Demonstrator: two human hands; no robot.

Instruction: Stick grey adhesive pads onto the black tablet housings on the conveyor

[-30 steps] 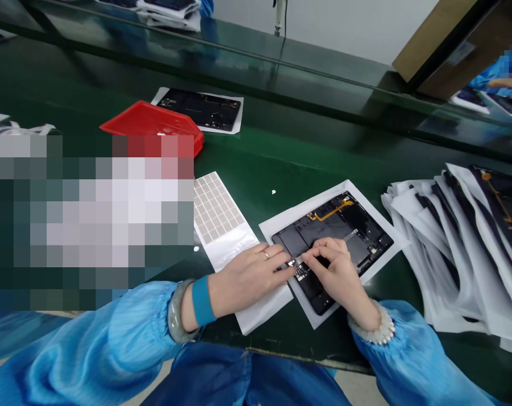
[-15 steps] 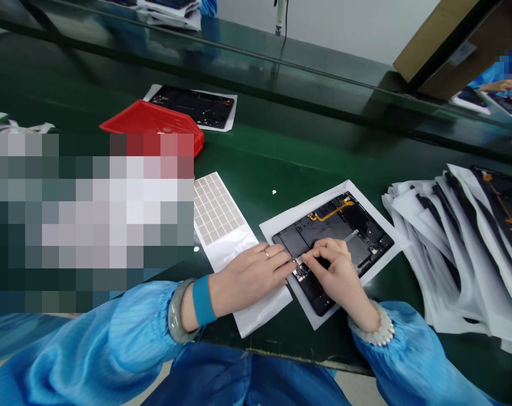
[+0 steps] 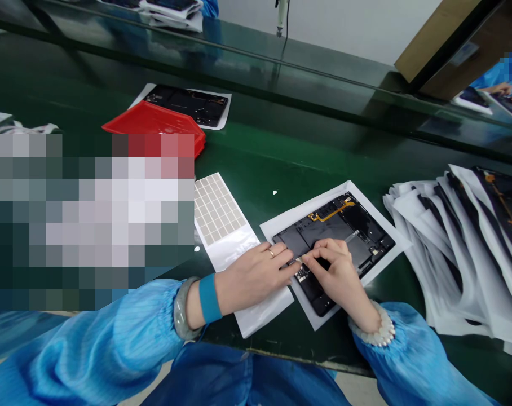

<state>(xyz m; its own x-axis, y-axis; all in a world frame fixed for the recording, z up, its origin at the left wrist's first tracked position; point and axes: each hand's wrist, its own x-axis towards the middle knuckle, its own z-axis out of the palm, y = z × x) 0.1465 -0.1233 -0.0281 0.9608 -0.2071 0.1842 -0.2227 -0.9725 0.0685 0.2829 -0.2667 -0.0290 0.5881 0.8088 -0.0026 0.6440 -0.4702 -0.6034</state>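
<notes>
A black device panel [image 3: 338,228] with an orange ribbon cable lies tilted on a white sheet [image 3: 277,223]. My right hand [image 3: 334,268] is pinched over its lower left part, on something small and pale that I cannot make out. My left hand [image 3: 256,276], with a ring, reaches in from the left; its fingertips touch the panel's edge beside the right fingertips, fingers drawn together, and what they hold, if anything, is hidden. Beneath the left hand runs a white backing sheet [image 3: 230,251] with a grid of grey square stickers [image 3: 220,208].
Several sheet-wrapped panels [image 3: 437,242] are stacked at the right. A red bin [image 3: 154,118] stands at the back left, before another black panel [image 3: 192,101]. A raised ledge crosses behind. Part of the left is pixelated. A person's hands [image 3: 501,89] show at the far right.
My left hand has moved slightly right, its fingertips now closer to the right fingertips. My right hand stays almost where it was.
</notes>
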